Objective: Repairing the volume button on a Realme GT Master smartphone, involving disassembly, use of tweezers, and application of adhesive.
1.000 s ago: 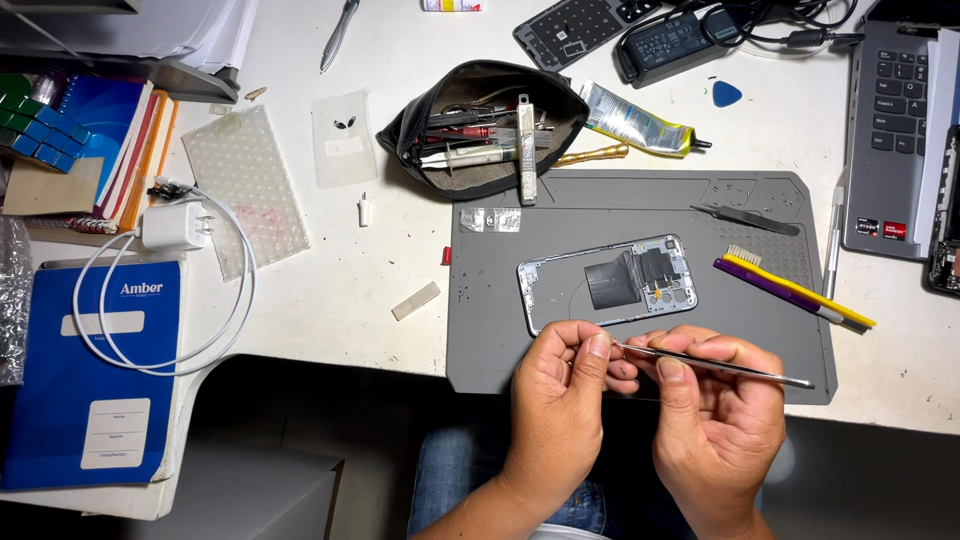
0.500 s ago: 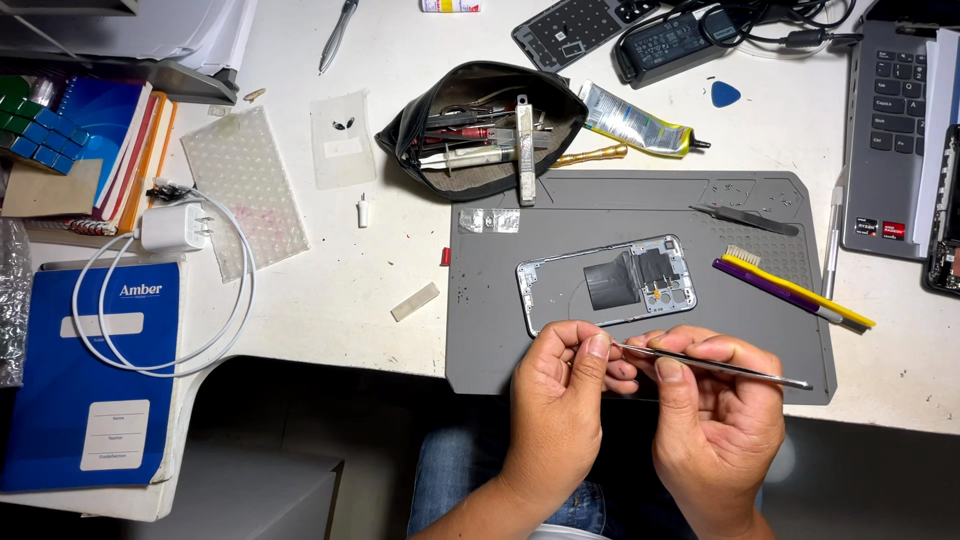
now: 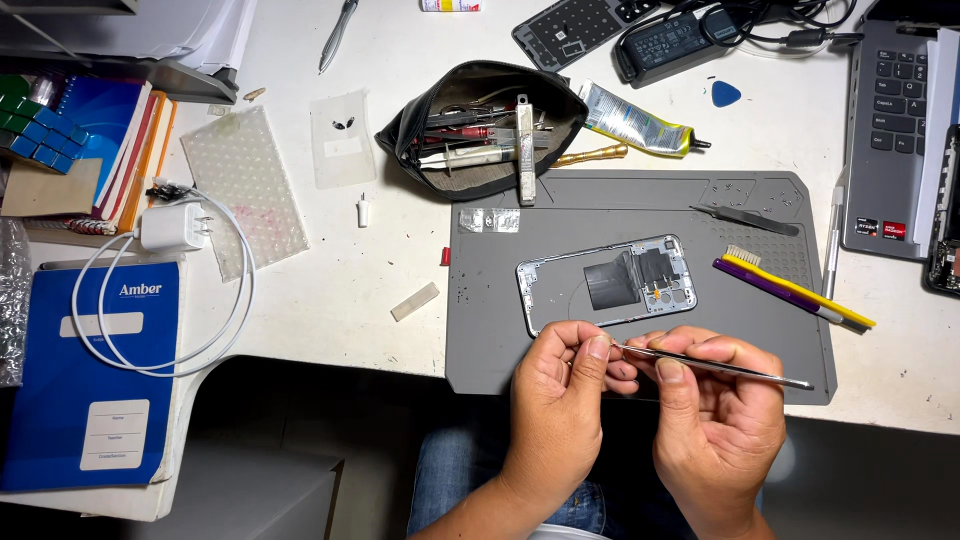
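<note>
Your tweezers (image 3: pixel 715 365) lie nearly level above the near edge of the grey work mat (image 3: pixel 500 340), tips pointing to 9 o'clock. Your right hand (image 3: pixel 715 420) pinches their shank between thumb and forefinger; your left hand (image 3: pixel 560 400) closes thumb and forefinger at the tip end, on the tip or on something too small to make out. Both hands are narrow, fingers curled. At 12 o'clock from the hands, just beyond them, the stripped phone frame (image 3: pixel 605 283) lies flat on the mat, inner side up, untouched. At 2 o'clock sit a yellow-handled brush (image 3: pixel 800 290) and a purple pry tool (image 3: pixel 765 285) side by side, with a second pair of tweezers (image 3: pixel 745 220) farther up. At 11 o'clock, off the mat, the open tool pouch (image 3: pixel 480 130); a white charger (image 3: pixel 170 228) well apart at 9 o'clock. Judgement: the step looks like tending or loading the tweezer tip. The next move calls for a steady grip and a short carry forward to the frame.
</note>
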